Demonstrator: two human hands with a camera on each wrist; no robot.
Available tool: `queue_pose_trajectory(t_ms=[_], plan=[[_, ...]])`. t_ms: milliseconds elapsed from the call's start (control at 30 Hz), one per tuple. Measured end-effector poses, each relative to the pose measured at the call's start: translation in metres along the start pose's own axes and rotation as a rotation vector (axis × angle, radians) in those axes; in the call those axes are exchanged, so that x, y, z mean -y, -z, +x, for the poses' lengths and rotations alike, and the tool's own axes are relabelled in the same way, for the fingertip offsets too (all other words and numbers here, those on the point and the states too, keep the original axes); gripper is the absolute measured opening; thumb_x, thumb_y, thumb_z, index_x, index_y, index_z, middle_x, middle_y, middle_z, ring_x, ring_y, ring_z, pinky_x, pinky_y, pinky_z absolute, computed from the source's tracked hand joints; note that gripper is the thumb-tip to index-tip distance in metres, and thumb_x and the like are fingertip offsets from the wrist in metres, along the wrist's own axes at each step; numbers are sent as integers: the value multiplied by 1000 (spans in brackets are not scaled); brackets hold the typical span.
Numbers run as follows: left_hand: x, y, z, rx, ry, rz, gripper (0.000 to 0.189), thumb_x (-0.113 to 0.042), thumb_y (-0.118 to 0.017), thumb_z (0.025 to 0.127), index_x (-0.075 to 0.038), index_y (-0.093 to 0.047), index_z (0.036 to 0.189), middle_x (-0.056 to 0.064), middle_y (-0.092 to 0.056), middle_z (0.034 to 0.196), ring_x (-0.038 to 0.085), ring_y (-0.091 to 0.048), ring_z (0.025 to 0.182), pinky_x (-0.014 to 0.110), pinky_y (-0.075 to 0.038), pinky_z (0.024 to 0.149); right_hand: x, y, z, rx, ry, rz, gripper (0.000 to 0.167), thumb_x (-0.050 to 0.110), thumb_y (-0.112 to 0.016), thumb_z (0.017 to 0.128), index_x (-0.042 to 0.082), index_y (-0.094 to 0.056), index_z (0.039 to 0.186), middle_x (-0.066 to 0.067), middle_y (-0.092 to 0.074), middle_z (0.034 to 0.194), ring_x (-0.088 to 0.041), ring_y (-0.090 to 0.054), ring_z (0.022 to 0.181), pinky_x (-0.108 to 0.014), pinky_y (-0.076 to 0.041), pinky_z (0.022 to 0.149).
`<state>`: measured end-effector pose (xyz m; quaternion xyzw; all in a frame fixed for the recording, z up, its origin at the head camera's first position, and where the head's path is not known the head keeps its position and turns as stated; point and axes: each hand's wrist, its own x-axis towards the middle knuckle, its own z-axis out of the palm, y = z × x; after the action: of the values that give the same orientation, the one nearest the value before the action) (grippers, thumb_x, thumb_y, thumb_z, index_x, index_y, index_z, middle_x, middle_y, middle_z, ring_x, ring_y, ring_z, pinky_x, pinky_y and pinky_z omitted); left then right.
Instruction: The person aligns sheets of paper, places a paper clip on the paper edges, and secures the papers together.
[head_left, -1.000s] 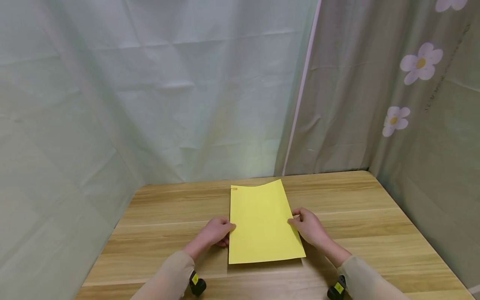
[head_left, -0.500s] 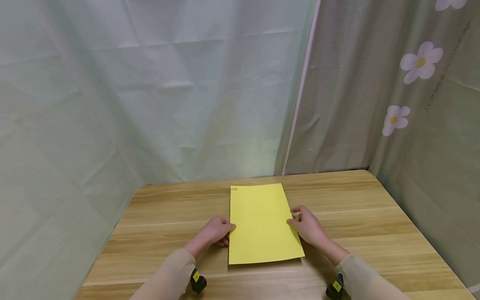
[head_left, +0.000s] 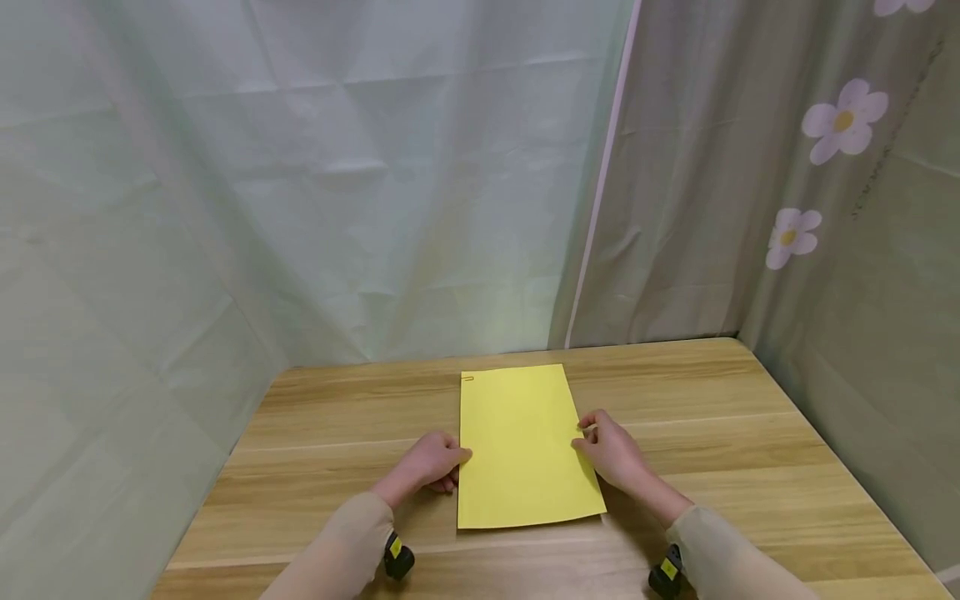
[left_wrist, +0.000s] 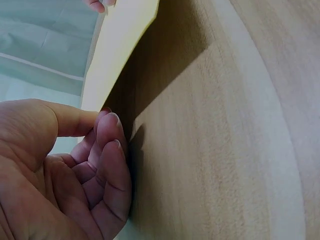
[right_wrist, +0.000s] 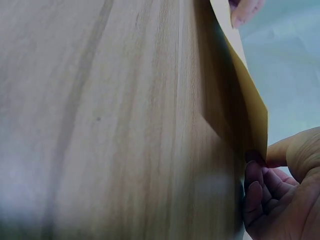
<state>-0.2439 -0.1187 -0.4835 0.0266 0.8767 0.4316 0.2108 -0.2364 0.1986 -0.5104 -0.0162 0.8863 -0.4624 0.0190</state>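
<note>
A yellow sheet of paper (head_left: 525, 450) lies lengthwise away from me in the middle of the head view. At its far left corner sits a small paper clip (head_left: 468, 378). My left hand (head_left: 433, 461) pinches the left edge, thumb on top and curled fingers beneath. On the opposite edge my right hand (head_left: 613, 450) pinches the paper the same way. Both wrist views show the near edge of the sheet raised off the table, casting a shadow underneath. In the right wrist view the paper (right_wrist: 250, 95) bends toward the fingers (right_wrist: 254, 175).
The wooden table (head_left: 330, 417) reaches back to a pale curtain (head_left: 420, 208). A grey-brown curtain with flowers (head_left: 843, 122) hangs at the right. Dark wrist cameras (head_left: 398, 560) are strapped at both sleeves.
The far edge of the paper, sagging and uneven a second ago, now runs nearly straight. My right hand has shifted slightly left with its edge; the left hand has stayed in place.
</note>
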Motion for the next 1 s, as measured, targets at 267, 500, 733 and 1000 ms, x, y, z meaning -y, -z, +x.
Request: queue_pose_trajectory(t_ms=[267, 500, 733, 1000], plan=[[-1, 1, 3, 11, 17, 62, 31, -22, -62, 102, -3, -61, 77, 7, -64, 64, 15, -60, 49, 30, -55, 50, 0, -2, 2, 1, 9, -60, 27, 10, -73, 94, 2, -57, 114, -5, -61, 86, -17, -55, 73, -32, -45, 61], [0, -1, 6, 4, 16, 124, 32, -22, -62, 102, -4, -61, 76, 6, -64, 63, 14, -61, 48, 30, -54, 51, 0, -3, 3, 2, 25, -108, 25, 11, -73, 94, 3, -57, 112, -5, -63, 88, -18, -58, 77, -34, -48, 66], [0, -3, 7, -2, -4, 176, 32, -21, -62, 101, -5, -61, 73, 5, -64, 61, 14, -60, 47, 29, -53, 49, -1, -4, 4, 4, 31, -135, 25, 12, -73, 94, 4, -57, 110, -5, -65, 89, -18, -60, 79, -35, -50, 68], [-5, -3, 4, -8, -6, 233, 31, -20, -63, 100, -5, -60, 72, 5, -63, 60, 14, -60, 47, 28, -52, 48, 0, -7, 5, 10, 47, -186, 23, 11, -73, 94, 3, -56, 107, -4, -61, 84, -18, -54, 71, -34, -47, 63]])
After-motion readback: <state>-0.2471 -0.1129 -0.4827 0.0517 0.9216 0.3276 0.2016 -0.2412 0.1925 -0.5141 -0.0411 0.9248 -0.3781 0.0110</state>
